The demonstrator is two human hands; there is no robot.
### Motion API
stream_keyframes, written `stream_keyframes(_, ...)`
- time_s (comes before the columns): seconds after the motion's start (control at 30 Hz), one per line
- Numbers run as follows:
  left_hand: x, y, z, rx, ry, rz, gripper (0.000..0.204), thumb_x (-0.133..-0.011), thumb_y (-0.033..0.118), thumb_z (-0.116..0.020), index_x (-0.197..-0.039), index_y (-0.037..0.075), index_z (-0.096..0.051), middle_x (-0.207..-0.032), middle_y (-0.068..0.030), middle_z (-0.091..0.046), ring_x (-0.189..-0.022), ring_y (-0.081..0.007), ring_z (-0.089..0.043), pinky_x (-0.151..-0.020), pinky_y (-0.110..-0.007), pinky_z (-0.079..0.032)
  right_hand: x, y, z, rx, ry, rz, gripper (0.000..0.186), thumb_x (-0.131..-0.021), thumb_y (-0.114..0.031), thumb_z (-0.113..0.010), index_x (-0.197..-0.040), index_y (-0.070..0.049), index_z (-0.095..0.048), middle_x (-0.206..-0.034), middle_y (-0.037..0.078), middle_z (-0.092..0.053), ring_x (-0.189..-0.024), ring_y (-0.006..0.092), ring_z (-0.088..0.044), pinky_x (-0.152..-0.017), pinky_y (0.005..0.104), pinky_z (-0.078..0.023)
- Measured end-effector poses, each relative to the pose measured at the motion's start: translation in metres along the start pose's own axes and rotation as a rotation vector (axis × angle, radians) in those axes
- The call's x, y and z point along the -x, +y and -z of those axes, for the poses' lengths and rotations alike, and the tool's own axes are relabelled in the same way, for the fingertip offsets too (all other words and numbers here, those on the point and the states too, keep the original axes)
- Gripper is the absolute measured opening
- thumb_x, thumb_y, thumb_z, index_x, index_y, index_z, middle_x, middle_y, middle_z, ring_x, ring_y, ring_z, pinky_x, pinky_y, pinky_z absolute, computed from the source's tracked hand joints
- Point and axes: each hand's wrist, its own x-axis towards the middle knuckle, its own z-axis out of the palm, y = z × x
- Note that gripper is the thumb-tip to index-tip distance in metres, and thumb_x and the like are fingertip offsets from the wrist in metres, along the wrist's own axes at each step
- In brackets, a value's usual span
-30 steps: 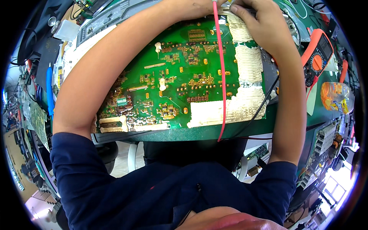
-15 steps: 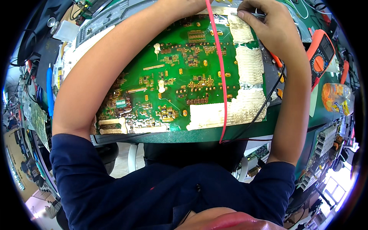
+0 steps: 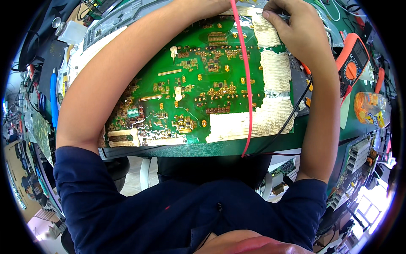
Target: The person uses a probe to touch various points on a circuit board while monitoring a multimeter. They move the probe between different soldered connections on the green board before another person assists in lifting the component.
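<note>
Right hand (image 3: 298,27) pinches a slim tool (image 3: 285,17) over the circuit board (image 3: 198,86); left hand (image 3: 220,6), state indeterminable; clear container (image 3: 383,106) holds orange material (image 3: 363,105).

Bright lower-right window (image 3: 371,211), glints on circuit board (image 3: 192,84), distorted edges

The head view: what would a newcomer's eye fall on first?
Probably the large green circuit board in the middle, with rough cream-coloured patches along its right and near edges. A bright red cable stretches down across it, right of centre. The right hand is bent over its far right corner, and an orange-cased multimeter sits farther right.
</note>
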Motion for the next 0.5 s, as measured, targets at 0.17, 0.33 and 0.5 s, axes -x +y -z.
stream_keyframes(0.17,0.001,0.005,0.003,-0.023,-0.003,0.021,0.021,-0.092,0.016,-0.066,-0.093,-0.005,-0.068,-0.075,-0.0098,-0.064,-0.071,-0.0175,-0.059,-0.069,-0.034,-0.050,-0.001,-0.004,-0.002,-0.024,0.014,-0.019,0.015,-0.084,-0.009,-0.072,-0.089,0.004,-0.071,-0.090,0.020,-0.067,-0.090,0.0398,-0.065,-0.082,0.0449,-0.052)
stream_keyframes(0.33,0.002,0.005,0.001,0.019,-0.021,0.037,0.022,-0.092,0.017,-0.066,-0.092,-0.005,-0.067,-0.074,-0.0092,-0.063,-0.069,-0.0168,-0.058,-0.067,-0.033,-0.050,0.001,0.003,-0.009,-0.112,0.026,-0.071,0.016,-0.084,-0.010,-0.072,-0.090,0.005,-0.071,-0.089,0.021,-0.068,-0.089,0.0401,-0.066,-0.081,0.0439,-0.052)
stream_keyframes(0.5,0.001,0.002,0.000,0.048,-0.016,0.013,0.022,-0.093,0.017,-0.066,-0.091,-0.005,-0.067,-0.073,-0.0087,-0.063,-0.069,-0.0153,-0.058,-0.066,-0.033,-0.049,0.002,0.013,-0.013,-0.078,0.078,-0.013,0.016,-0.083,-0.009,-0.073,-0.090,0.005,-0.071,-0.089,0.022,-0.068,-0.087,0.0404,-0.066,-0.079,0.0434,-0.052)
